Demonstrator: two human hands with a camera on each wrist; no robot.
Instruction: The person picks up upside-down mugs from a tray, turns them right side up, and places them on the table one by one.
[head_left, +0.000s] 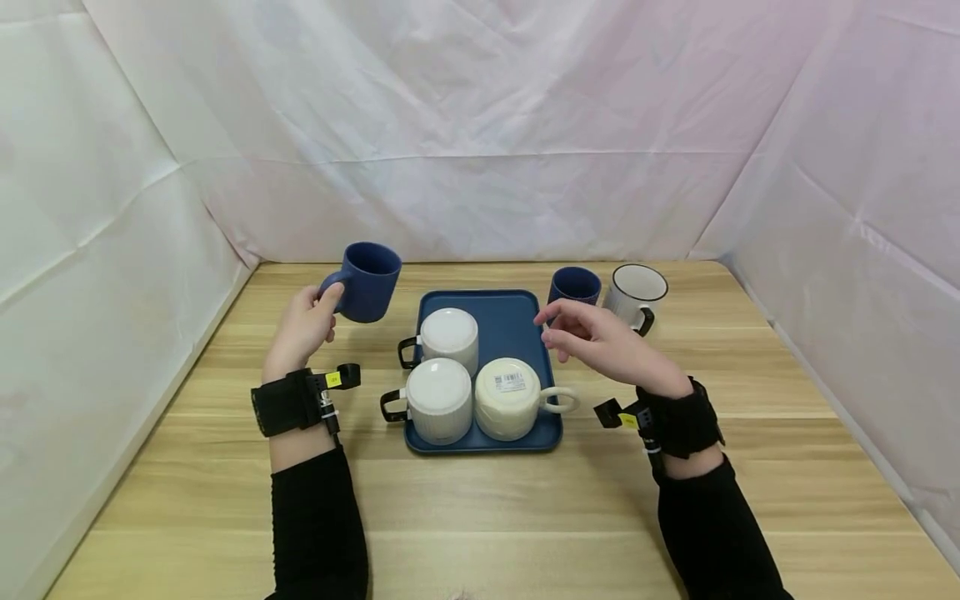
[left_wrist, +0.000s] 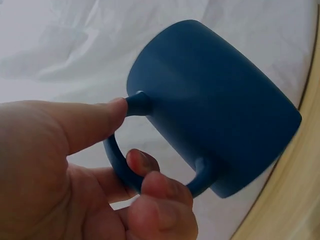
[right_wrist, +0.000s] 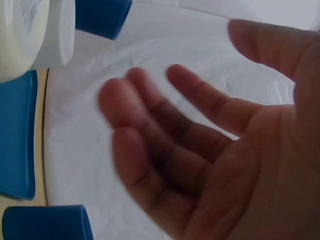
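My left hand (head_left: 307,325) grips a dark blue mug (head_left: 367,282) by its handle, lifted and tilted left of the blue tray (head_left: 510,321). In the left wrist view the thumb and curled fingers (left_wrist: 150,187) wrap the mug's (left_wrist: 215,120) handle. My right hand (head_left: 592,337) hovers over the tray's right edge with relaxed fingers (right_wrist: 150,125) and holds nothing. On the tray, upside down, stand two white ribbed mugs with black handles (head_left: 448,336) (head_left: 438,400) and a cream mug (head_left: 512,398).
Behind my right hand a second dark blue mug (head_left: 574,287) and a white mug with a dark rim (head_left: 636,293) stand upright on the wooden table (head_left: 480,517). White sheeting (head_left: 480,125) walls the table on three sides.
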